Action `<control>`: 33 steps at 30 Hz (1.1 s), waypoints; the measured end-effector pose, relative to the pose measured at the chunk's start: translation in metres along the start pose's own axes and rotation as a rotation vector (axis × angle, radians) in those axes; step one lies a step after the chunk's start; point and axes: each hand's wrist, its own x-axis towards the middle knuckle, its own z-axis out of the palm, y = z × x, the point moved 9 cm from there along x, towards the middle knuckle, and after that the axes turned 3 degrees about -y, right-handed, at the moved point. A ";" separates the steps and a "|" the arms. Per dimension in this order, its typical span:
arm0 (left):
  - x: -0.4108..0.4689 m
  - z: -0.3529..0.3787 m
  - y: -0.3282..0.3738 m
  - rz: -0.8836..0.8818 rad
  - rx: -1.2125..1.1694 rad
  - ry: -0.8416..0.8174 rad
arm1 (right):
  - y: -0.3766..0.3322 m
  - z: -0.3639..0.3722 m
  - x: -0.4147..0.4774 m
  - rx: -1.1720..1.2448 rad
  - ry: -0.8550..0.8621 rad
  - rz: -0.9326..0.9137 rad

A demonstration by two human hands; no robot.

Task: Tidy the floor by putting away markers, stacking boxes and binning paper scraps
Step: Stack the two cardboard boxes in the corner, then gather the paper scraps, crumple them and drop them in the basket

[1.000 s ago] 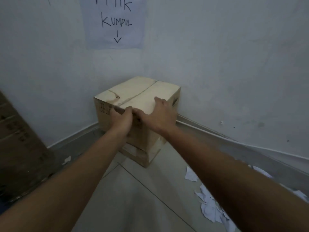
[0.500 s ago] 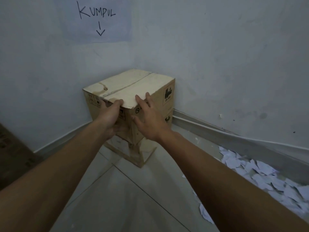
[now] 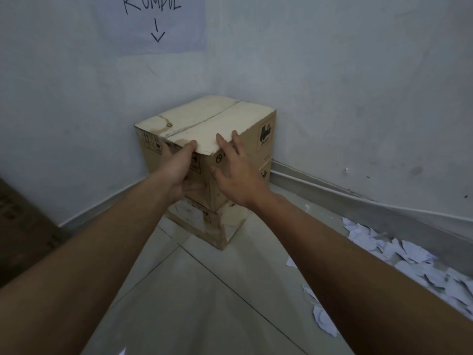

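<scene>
A tan cardboard box (image 3: 212, 121) stands on top of a second, lower cardboard box (image 3: 204, 226) in the corner of the room. My left hand (image 3: 179, 167) lies against the upper box's left front face, fingertips at its top edge and thumb spread below. My right hand (image 3: 235, 170) rests with straight, spread fingers on the near corner and right front face of the same box. Torn white paper scraps (image 3: 409, 260) lie along the right wall on the floor.
A paper sign (image 3: 153, 21) with handwriting and a down arrow hangs on the wall above the boxes. A dark large carton (image 3: 23, 226) stands at the left edge. Pale floor tiles (image 3: 204, 303) stretch toward me.
My right hand has slid from the top of the upper box down onto its near corner and side. The view has shifted, bringing more paper scraps into sight.
</scene>
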 end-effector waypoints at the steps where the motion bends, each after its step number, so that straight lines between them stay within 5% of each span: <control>1: 0.000 0.001 0.000 0.004 -0.004 0.000 | 0.000 -0.001 0.000 0.006 0.000 0.007; 12: -0.005 0.013 -0.006 0.046 -0.111 0.060 | 0.002 -0.008 -0.006 0.088 -0.015 0.059; 18: -0.033 -0.005 -0.054 0.060 -0.024 0.300 | 0.007 -0.022 -0.029 0.123 0.025 0.020; 24: -0.081 0.041 -0.110 0.081 0.185 0.041 | 0.048 -0.036 -0.092 0.064 0.067 0.092; 33: -0.115 0.133 -0.157 0.188 0.478 -0.291 | 0.131 -0.005 -0.210 -0.006 -0.105 0.308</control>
